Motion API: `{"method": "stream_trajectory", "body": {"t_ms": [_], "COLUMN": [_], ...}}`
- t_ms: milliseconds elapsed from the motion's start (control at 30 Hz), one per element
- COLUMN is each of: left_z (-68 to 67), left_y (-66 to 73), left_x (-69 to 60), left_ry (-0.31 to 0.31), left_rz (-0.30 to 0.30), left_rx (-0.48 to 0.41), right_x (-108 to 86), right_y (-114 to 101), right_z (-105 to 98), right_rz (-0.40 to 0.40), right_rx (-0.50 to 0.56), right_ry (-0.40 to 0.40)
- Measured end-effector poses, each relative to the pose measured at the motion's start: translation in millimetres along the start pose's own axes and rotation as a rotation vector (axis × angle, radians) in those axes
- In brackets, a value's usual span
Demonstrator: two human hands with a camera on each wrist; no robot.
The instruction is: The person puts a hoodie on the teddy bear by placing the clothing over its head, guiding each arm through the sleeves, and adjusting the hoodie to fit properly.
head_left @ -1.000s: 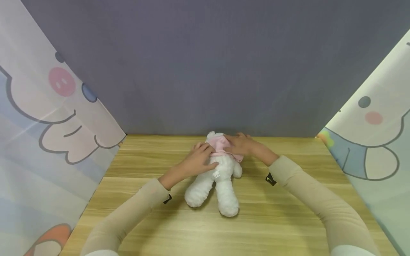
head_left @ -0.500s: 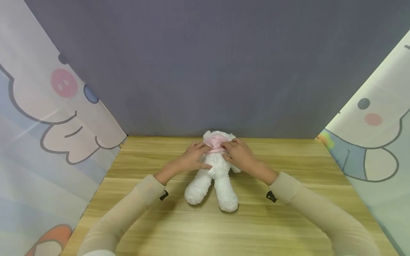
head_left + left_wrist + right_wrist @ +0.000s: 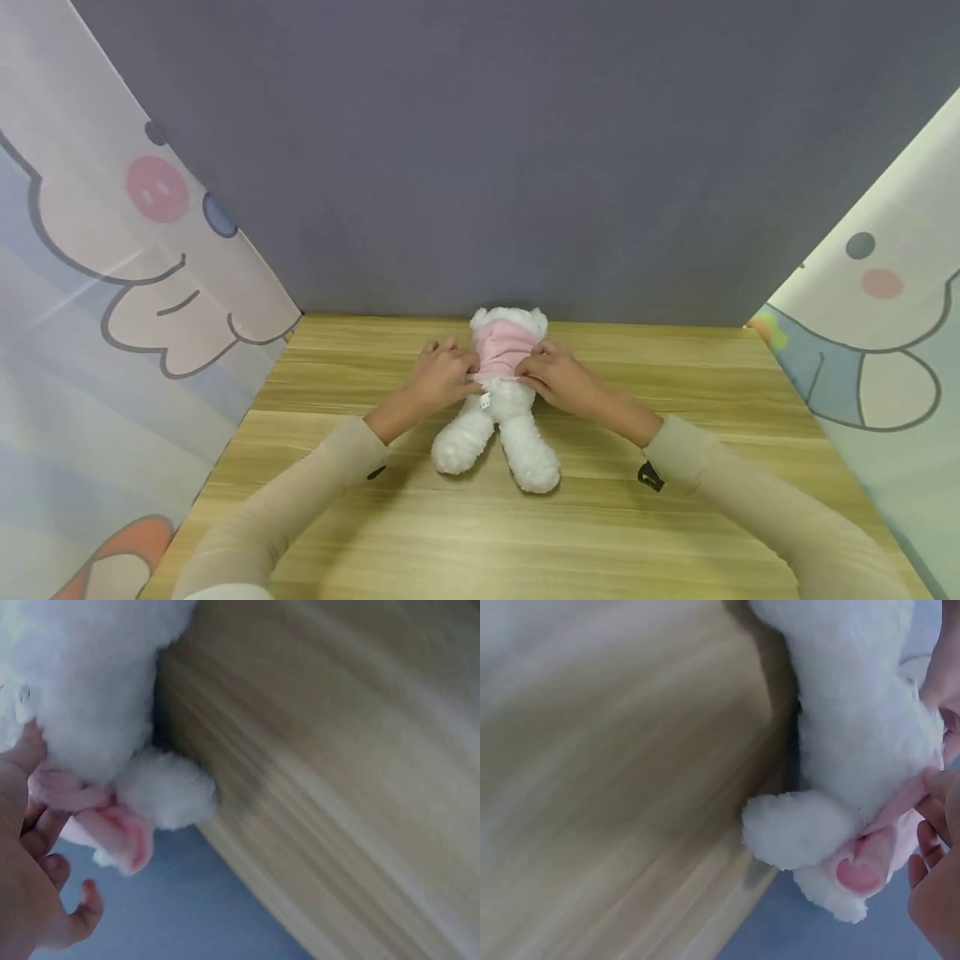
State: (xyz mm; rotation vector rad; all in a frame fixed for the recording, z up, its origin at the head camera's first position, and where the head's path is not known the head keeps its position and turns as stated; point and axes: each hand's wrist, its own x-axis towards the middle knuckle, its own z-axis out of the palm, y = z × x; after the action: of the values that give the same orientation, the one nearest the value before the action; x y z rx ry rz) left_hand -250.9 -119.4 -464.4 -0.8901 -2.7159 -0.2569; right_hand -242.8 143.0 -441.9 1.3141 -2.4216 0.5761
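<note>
On the wooden table [image 3: 450,542], far side: a white plush toy [image 3: 512,404] lies stretched out, head toward the grey panel [image 3: 510,167], legs [image 3: 529,454] pointing back at the person. Whether its head touches the panel cannot be told.
Pink garment [image 3: 506,346]: spread over the toy's upper body, its hem across the lower back, just above a small white tag [image 3: 485,401].
Left hand [image 3: 442,375]: thumb and fingers pinch the hem at its left end.
Right hand [image 3: 562,383]: pinches the hem at the opposite end, level with the other hand.
Sleeve side: in the right wrist view, a white arm [image 3: 795,829] lies beside a pink sleeve opening [image 3: 859,874].
Side edges: printed sheets, left [image 3: 82,208] and right [image 3: 892,317], border the table, both well apart from the toy.
Near side: wood grain runs from the toy's feet toward the person, between two beige sleeves [image 3: 285,508].
</note>
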Motion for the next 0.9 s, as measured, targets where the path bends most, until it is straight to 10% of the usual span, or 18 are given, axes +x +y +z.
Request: {"method": "stream_trajectory", "body": {"t_ms": [167,467,733,900], "left_z": [2.4,-15.8,0.2,6.6], "left_y": [-0.5,-26.1,-23.7,1.8], "left_x": [-1.5,2.4,11.6,10.2], "left_ry": [0.074,-0.06,-0.038,-0.049], "left_rz": [0.075,0.179,0.215,0.159], "left_rx": [-0.001,-0.218,-0.034,0.153], "right_x": [-9.7,-9.7,-3.5,-10.3], "right_y": [-5.1,-5.3,-1.0,3.2], "right_z": [2.1,3.5,16.4,29.0], "right_rz": [0.062,0.25,0.236,0.077], "right_rx": [-0.066,-0.226,-0.18,-0.277], "right_ry": [0.001,-0.092,-0.115,-0.031]}}
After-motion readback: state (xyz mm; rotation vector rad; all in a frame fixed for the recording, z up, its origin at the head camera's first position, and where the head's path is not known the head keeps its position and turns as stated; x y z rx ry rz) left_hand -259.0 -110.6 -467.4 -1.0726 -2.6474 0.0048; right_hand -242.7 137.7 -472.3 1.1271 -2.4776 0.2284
